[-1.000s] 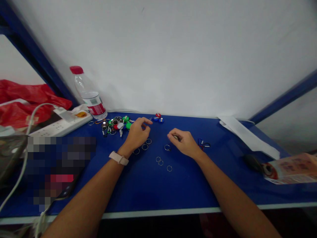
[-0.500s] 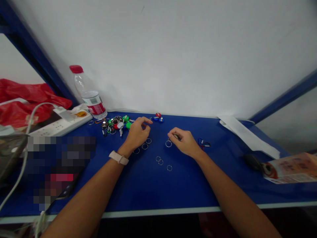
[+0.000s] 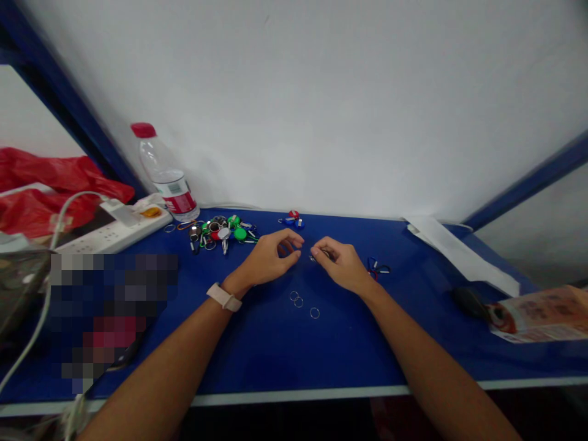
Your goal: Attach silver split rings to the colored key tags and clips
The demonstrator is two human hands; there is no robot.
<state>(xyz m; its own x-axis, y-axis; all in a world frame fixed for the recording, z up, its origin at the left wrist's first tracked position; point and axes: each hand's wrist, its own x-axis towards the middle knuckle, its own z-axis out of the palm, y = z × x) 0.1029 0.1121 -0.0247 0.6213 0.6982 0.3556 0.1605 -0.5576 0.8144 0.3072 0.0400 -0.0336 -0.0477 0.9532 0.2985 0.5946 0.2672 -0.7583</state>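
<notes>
My right hand [image 3: 337,260] is closed in a pinch on a metal key ring [image 3: 312,258], of which only a small bit shows at the fingertips. Something dark sits inside its curled fingers, too hidden to name. Just to the left, my left hand [image 3: 275,254] has thumb and fingers apart with nothing between them; it is close to the right fingertips but not touching. On the blue table below lie loose key rings [image 3: 298,302], two overlapping and one apart [image 3: 315,313]. Dark and red carabiners [image 3: 377,267] rest beside my right wrist.
A pile of coloured keychains [image 3: 223,233] lies at the back left, near a water bottle [image 3: 177,196] and a power strip [image 3: 110,236]. Red and blue keychains [image 3: 294,219] sit by the wall. Folded white paper [image 3: 463,254] and a black mouse [image 3: 467,302] are on the right.
My left hand has moved right, towards my right hand, and now covers the rings that lay beside it. The ring hanging from my right hand has tipped and shows less.
</notes>
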